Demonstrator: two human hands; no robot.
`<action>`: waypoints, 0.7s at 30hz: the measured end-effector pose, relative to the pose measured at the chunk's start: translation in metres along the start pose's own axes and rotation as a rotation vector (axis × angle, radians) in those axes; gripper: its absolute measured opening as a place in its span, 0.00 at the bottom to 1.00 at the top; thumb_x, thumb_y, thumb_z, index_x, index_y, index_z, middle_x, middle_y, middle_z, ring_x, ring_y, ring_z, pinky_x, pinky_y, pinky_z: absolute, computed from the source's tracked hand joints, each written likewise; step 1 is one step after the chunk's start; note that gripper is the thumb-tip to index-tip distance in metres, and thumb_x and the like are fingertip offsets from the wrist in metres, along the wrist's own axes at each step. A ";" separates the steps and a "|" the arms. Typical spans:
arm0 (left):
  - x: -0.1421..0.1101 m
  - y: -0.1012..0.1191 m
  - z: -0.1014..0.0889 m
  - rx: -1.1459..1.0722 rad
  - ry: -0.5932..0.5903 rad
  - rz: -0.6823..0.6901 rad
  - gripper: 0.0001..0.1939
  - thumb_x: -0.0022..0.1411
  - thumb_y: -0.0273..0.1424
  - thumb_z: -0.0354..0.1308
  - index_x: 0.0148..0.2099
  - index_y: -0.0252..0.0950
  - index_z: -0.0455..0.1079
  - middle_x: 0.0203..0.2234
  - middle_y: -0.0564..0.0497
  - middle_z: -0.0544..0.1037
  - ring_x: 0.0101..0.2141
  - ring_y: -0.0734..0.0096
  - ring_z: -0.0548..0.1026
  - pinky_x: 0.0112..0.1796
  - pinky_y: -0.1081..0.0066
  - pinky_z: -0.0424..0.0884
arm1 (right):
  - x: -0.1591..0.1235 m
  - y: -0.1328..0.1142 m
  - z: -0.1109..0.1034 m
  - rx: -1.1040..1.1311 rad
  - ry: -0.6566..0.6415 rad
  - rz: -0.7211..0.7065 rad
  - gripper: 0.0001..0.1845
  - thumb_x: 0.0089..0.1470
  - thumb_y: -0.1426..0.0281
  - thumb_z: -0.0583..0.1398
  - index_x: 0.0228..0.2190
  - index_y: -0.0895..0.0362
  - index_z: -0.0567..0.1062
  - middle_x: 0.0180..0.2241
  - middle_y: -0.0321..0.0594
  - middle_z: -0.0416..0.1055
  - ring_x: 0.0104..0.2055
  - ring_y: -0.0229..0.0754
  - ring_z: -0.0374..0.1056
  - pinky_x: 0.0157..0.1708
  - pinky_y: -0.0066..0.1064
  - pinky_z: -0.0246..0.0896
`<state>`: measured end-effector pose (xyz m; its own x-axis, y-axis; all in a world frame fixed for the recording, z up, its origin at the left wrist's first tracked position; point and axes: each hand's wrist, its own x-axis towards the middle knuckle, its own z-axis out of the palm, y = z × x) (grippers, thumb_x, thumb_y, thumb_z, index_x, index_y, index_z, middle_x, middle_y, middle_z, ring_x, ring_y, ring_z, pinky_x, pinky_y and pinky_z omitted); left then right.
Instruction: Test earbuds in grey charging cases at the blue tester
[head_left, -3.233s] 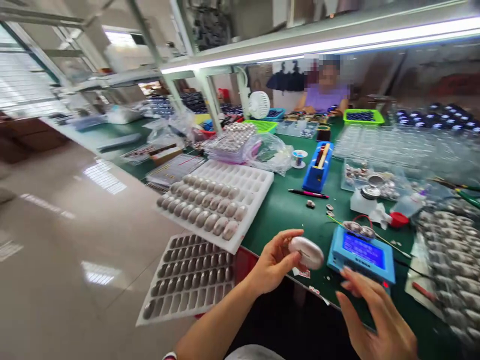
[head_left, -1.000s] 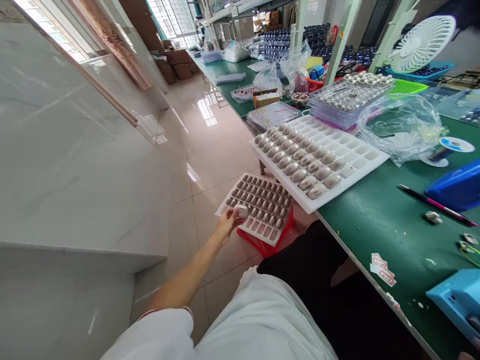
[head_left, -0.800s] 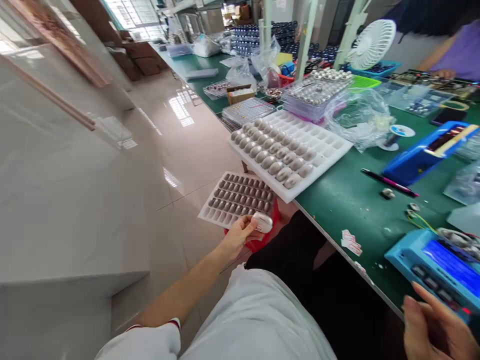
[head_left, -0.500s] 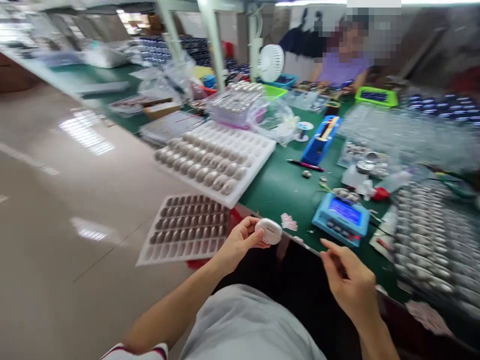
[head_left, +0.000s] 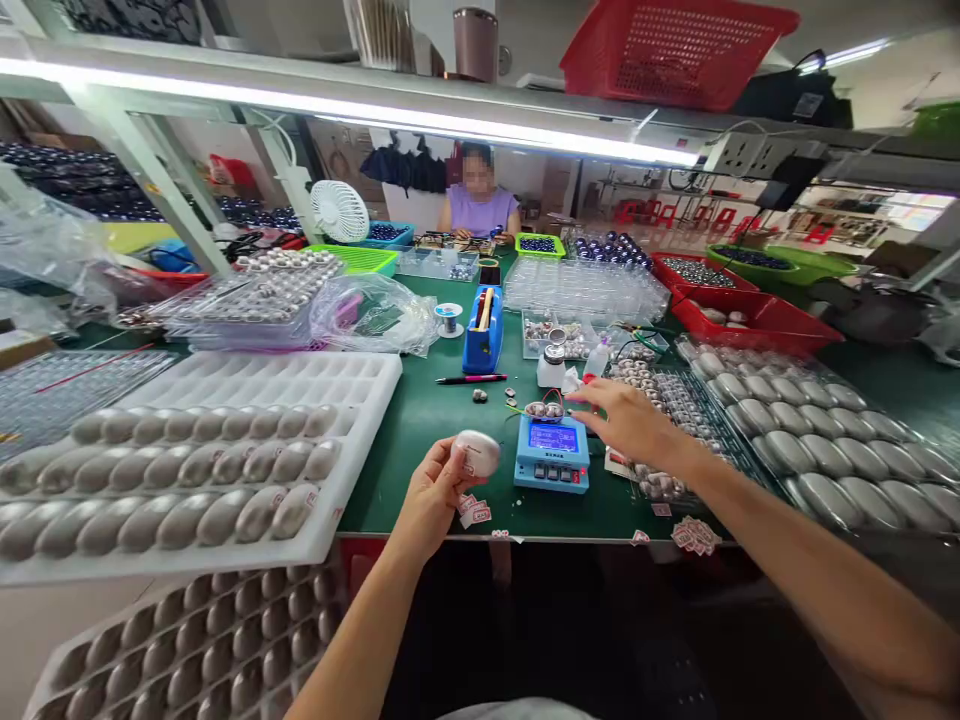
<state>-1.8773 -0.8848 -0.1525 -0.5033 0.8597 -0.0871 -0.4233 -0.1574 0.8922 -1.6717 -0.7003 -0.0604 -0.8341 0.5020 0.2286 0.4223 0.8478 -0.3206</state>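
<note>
Two bare hands work over the near edge of a green table (head_left: 427, 430). The left hand (head_left: 433, 492) grips a pale oval case (head_left: 478, 453) between thumb and fingertips, holding it up above the table's front edge, just left of a small blue tester (head_left: 552, 453) with a lit screen. Near the case, a few small red-and-white stickers (head_left: 475, 512) lie on the table. The right hand (head_left: 628, 420) reaches across with loose, spread fingers that grasp nothing, its fingertips close to the tester's top right corner and beside a small white bottle (head_left: 551, 367). To the left sits a white foam tray (head_left: 358, 440), its front rows filled with similar oval cases; a second filled tray (head_left: 187, 655) lies lower, below the table edge. To the right, clear trays (head_left: 810, 440) hold more oval shells. Farther back are a blue tape dispenser (head_left: 484, 335), a pen (head_left: 471, 379) and a small white fan (head_left: 340, 211). Another person (head_left: 478, 200) sits at the far end of the table
</note>
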 end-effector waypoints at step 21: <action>-0.019 0.007 -0.004 0.110 0.039 -0.128 0.25 0.48 0.46 0.70 0.44 0.37 0.72 0.34 0.49 0.77 0.32 0.67 0.75 0.31 0.74 0.74 | 0.057 0.104 -0.086 -0.082 0.195 0.266 0.09 0.56 0.65 0.63 0.34 0.58 0.79 0.31 0.39 0.76 0.32 0.40 0.68 0.33 0.28 0.58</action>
<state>-1.8739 -0.9039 -0.1459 -0.4802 0.8495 -0.2185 -0.4018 0.0084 0.9157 -1.6451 -0.5686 -0.0019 -0.6107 0.7238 0.3211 0.6496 0.6899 -0.3196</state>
